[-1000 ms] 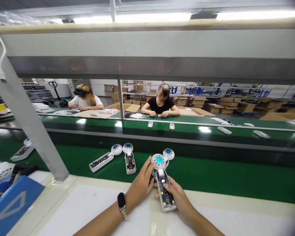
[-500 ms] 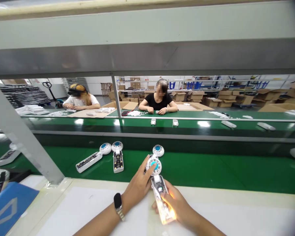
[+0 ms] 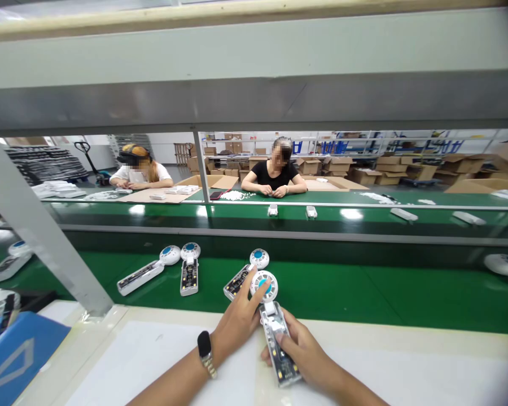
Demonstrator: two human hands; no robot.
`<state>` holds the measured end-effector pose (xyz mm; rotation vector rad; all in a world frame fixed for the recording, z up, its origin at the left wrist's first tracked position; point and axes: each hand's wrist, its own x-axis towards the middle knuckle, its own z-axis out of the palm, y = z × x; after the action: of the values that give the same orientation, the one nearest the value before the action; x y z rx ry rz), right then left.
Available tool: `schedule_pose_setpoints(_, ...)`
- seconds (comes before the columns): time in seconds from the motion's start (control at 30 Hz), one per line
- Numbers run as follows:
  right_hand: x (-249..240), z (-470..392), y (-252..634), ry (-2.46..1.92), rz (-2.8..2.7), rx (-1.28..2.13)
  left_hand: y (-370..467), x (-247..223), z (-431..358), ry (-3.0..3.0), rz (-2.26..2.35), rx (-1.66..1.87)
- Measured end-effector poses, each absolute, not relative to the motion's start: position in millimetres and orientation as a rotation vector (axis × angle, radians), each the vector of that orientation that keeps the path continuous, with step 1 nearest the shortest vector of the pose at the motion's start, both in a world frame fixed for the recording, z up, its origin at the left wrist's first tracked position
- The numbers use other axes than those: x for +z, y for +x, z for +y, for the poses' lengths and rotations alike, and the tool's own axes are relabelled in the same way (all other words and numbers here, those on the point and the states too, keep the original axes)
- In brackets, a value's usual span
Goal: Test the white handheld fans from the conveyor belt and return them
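Observation:
Between my hands is a handheld fan with a round white head, a blue centre and a clear body showing a circuit board. My right hand is closed around that body, thumb on its clear face. Fingers of my left hand grip the fan's round head, one fingertip over the blue centre. The body is unlit. Just behind my left fingers, another similar fan lies on the green belt, partly covered by the hand.
Further left on the belt lie two more fans. A slanted white post and a blue box stand at the left. Overhead runs a shelf. Two people sit across the far belt, which carries several white parts.
The bright light in the held fan's body has gone out. Fans on the near belt have shifted left, while parts on the far belt have shifted right. Both hands keep their hold.

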<state>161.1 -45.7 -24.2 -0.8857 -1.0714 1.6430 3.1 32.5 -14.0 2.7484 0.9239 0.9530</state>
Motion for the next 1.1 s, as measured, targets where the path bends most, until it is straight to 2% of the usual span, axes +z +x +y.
schedule_pose_setpoints(0.17,-21.5,-46.9,164.9,-0.843,-1.131,1.695,2.8,-11.4,31.8,2.774,0.906,1.011)
schedule_pose_setpoints(1.1,-16.3,-48.9,165.2,-0.761,-1.138,1.699,2.1,-15.1,32.9,2.662,0.951,0.831)
